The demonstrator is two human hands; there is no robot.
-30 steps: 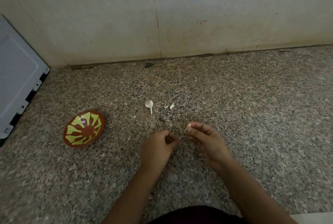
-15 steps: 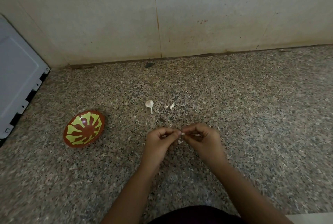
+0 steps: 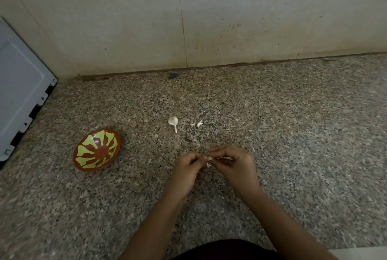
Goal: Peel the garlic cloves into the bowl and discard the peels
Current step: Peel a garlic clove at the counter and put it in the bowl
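Both hands, left hand [image 3: 188,165] and right hand [image 3: 234,163], pinch one garlic clove [image 3: 210,158] over the bench [image 3: 293,134]; bowl [image 3: 96,150] sits off left.

What looks like a garlic clove [image 3: 210,158] is mostly hidden by the fingers [image 3: 220,152].

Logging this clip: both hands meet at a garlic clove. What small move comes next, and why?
Probably peel with the right hand: it and the left hand both pinch the small white garlic clove, and the red, yellow-patterned bowl holds no cloves.
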